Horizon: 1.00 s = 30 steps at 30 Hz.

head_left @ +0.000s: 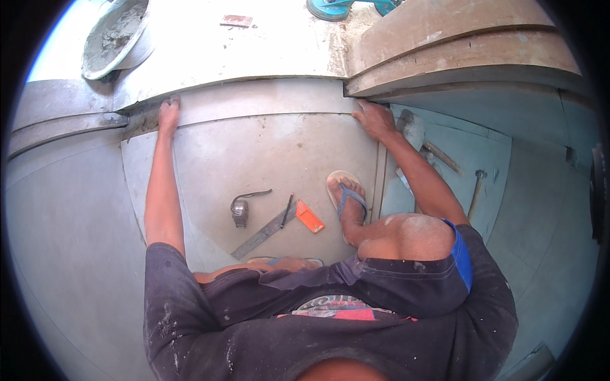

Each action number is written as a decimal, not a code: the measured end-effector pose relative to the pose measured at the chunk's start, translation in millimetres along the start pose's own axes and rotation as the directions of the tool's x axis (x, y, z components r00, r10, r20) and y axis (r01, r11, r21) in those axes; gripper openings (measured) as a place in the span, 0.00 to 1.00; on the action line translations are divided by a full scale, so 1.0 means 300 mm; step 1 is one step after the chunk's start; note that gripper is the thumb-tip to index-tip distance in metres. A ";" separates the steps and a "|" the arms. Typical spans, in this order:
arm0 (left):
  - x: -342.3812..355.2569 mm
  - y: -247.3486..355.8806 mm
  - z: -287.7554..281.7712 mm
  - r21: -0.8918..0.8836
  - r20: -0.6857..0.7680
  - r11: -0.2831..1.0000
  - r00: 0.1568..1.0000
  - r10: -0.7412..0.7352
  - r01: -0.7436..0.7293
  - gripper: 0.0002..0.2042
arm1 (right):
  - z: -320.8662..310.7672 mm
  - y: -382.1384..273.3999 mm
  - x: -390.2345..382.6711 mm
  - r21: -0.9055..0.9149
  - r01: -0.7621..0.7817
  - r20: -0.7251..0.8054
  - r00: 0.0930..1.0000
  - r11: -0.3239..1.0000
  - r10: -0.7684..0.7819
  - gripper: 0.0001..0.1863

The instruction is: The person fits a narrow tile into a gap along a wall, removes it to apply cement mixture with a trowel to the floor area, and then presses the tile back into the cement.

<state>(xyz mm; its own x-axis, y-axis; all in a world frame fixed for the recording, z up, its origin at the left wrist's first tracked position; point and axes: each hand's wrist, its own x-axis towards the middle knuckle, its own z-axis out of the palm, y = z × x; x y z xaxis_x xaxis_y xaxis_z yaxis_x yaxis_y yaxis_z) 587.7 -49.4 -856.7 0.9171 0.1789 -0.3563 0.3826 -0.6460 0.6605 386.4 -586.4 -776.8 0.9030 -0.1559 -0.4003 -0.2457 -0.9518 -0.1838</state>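
A long, pale grey strip of tile (264, 100) stands along the front of the step, under its bright top. At its left end my left hand (169, 115) is closed on the edge, its fingers partly hidden. My right hand (376, 119) grips the opposite end, beside the corner of the brown step edge. On the floor between my arms lie a tape measure (239, 212) with a dark strap, a dark pencil or marker (287, 211), and a square with a steel blade (262, 235) and an orange handle (310, 216).
A bucket of grey mortar (117, 38) tilts at the upper left. Teal suction cups (330, 9) and a small reddish block (236, 21) lie on the step. By my right forearm are a mallet (413, 129) and a hammer (478, 190). My sandalled foot (351, 197) stands near the middle.
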 end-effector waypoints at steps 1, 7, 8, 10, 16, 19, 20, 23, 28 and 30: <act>-0.011 0.002 -0.006 -0.025 -0.003 1.000 1.000 0.017 -0.017 0.30 | -0.002 -0.003 0.000 0.028 -0.009 -0.002 1.000 1.000 0.009 0.25; -0.074 0.057 -0.043 -0.017 0.102 0.999 0.994 0.031 -0.030 0.38 | -0.024 0.007 0.014 0.020 -0.052 0.078 0.996 0.998 0.051 0.26; -0.080 0.062 -0.048 0.030 0.105 0.999 0.994 0.040 -0.043 0.41 | -0.022 0.015 0.016 0.016 -0.037 0.068 0.997 0.999 0.035 0.26; -0.083 0.061 -0.053 0.060 0.118 0.998 0.993 0.000 -0.007 0.46 | -0.012 0.020 0.019 0.011 -0.003 0.047 0.999 1.000 0.003 0.27; -0.069 0.036 -0.083 0.274 0.218 0.960 0.976 0.000 -0.061 0.54 | 0.005 0.041 0.021 -0.006 0.045 0.047 0.998 0.999 -0.045 0.27; -0.056 0.059 -0.068 0.402 0.232 0.909 0.973 0.014 -0.109 0.56 | 0.084 0.086 0.006 0.018 -0.019 0.039 0.999 1.000 0.019 0.28; -0.060 0.057 -0.072 0.431 0.229 0.895 0.973 0.016 -0.116 0.56 | 0.101 0.068 0.001 0.039 -0.063 0.088 0.994 0.997 0.059 0.29; -0.089 0.089 -0.073 0.427 0.238 0.899 0.971 -0.011 -0.094 0.56 | 0.087 -0.048 -0.025 0.056 -0.237 0.163 0.960 0.970 0.226 0.32; -0.072 0.064 -0.088 0.305 0.298 0.941 0.953 0.054 -0.149 0.54 | 0.108 -0.062 -0.037 0.079 -0.185 0.065 0.981 0.979 0.180 0.34; -0.054 0.040 -0.079 0.331 0.270 0.927 0.959 0.085 -0.176 0.52 | 0.115 -0.056 -0.030 0.076 -0.193 0.078 0.979 0.978 0.187 0.34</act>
<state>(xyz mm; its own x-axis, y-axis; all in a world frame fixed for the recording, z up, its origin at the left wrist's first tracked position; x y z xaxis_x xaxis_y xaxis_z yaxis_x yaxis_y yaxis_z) 579.8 -42.5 -827.4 0.8820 -0.0840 -0.4638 0.1562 -0.8763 0.4558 370.2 -559.8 -801.1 0.8106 -0.3100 -0.4967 -0.4414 -0.8810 -0.1705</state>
